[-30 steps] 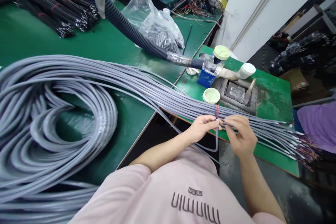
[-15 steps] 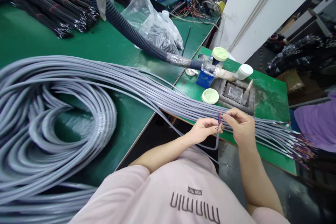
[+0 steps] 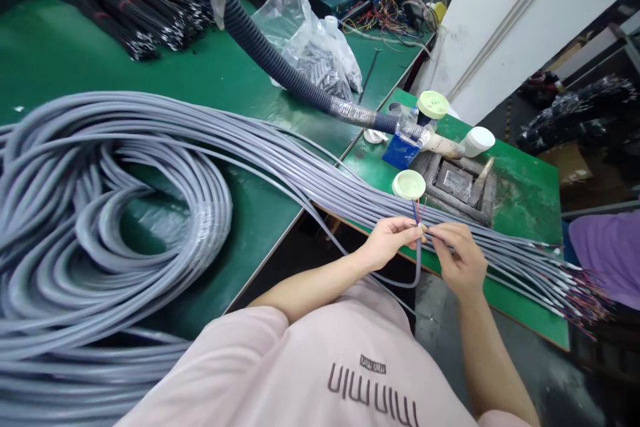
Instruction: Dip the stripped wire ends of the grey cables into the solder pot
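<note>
My left hand (image 3: 393, 240) pinches the end of a grey cable (image 3: 419, 260), whose thin blue and red wires (image 3: 419, 212) fan upward above the fingertips. Close on its right, my right hand (image 3: 459, 257) has thumb and fingers pressed together beside the cable end; what they pinch is too small to make out. Behind both hands runs a long bundle of grey cables (image 3: 300, 170), coiled at the left, its coloured wire ends (image 3: 585, 293) spread at the right.
A ribbed hose (image 3: 270, 63) crosses above the green table (image 3: 65, 63). Beyond my hands are an open pale tub (image 3: 409, 185), a blue box (image 3: 400, 151), a grimy square pot (image 3: 454, 180) and a white tub (image 3: 479, 140). A person's purple sleeve (image 3: 607, 253) shows at right.
The view has shifted slightly. The coloured wires now stand upright and spread above my left fingertips, and my right hand has dropped lower beside the cable end.
</note>
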### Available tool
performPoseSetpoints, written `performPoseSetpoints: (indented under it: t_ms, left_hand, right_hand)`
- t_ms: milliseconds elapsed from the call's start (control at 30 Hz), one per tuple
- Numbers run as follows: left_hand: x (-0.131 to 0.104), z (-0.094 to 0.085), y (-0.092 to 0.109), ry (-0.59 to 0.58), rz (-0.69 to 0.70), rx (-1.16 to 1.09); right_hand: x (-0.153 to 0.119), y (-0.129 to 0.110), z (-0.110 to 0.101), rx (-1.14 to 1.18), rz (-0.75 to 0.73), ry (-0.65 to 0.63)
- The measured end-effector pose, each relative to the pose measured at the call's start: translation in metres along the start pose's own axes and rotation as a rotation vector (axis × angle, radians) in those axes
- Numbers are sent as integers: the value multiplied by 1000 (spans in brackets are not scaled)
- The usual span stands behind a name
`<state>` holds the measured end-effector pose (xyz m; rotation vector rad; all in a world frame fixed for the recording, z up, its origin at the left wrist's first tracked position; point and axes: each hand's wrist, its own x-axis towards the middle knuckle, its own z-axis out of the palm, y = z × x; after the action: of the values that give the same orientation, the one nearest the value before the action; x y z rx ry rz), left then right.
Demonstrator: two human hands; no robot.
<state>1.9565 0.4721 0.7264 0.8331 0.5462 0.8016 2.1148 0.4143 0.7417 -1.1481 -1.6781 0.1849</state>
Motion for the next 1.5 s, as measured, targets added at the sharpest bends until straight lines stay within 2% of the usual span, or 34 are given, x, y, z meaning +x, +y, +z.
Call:
performPoseSetpoints:
  t_ms: [133, 233, 367, 433, 633, 800, 900, 967, 1133, 1333, 1400, 1500]
  left_hand:
    - [2, 0, 2, 5, 9, -14]
    - [2, 1, 1, 0, 4, 15]
    - [1, 4, -4, -21, 24, 102]
    - [-2, 6, -6, -24, 40, 182]
    - [-9, 7, -7, -44, 205, 558]
    - [-10, 7, -6, -71, 280, 654]
    - [-10, 8, -7, -74, 286, 671]
    - [-10, 7, -8, -80, 285, 671]
    - [-13, 9, -10, -85, 290, 640]
    - [-13, 16, 1, -43, 261, 573]
    - [-12, 19, 5, -44, 233, 523]
    - [-12, 21, 5, -61, 171, 472]
  right_hand:
    - [-8, 6, -1, -58, -71, -50]
    - [-5, 2, -3, -63, -25, 29]
    - [14, -15, -13, -74, 72, 128]
    - [27, -24, -20, -110, 105, 73]
    - [55, -32, -35, -190, 192, -294]
    - [56, -24, -37, -120, 308, -425]
    - [52, -21, -33, -36, 366, -436]
    - [48, -18, -29, 50, 372, -380]
    - [39, -13, -15, 222, 311, -119]
    - [42, -13, 0, 384, 375, 196]
    - [44, -12, -1, 412, 393, 288]
    - [46, -6, -13, 452, 374, 447]
